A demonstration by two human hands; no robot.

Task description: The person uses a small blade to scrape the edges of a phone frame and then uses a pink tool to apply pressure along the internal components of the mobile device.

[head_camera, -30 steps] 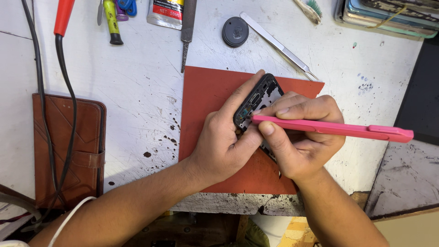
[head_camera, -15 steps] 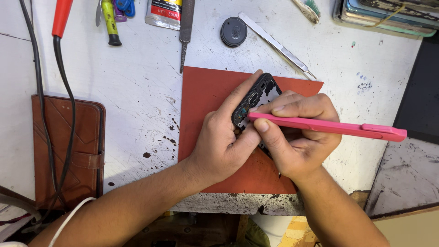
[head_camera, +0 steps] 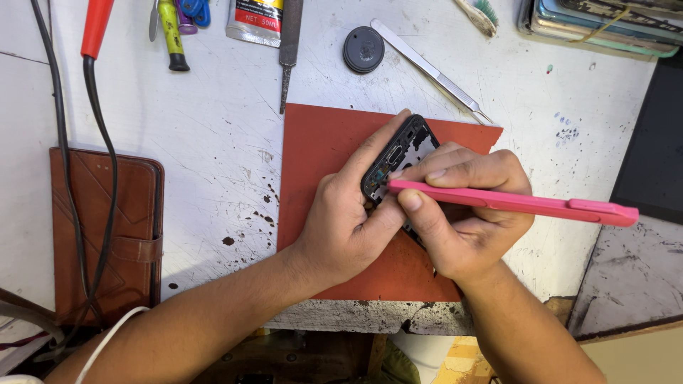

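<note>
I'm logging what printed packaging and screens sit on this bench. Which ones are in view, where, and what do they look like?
Glue tube: top edge, left of centre; flat metal tube, silver with a red and black label.
Dark panel: right edge; flat black rectangle, possibly a screen, unlit.
Stacked phones: top right corner; thin slabs, teal and dark, backs or cases showing.

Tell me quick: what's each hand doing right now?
Left hand: closed around the black phone frame, over the red mat.
Right hand: closed on the pink tool, tip at the frame.
</note>
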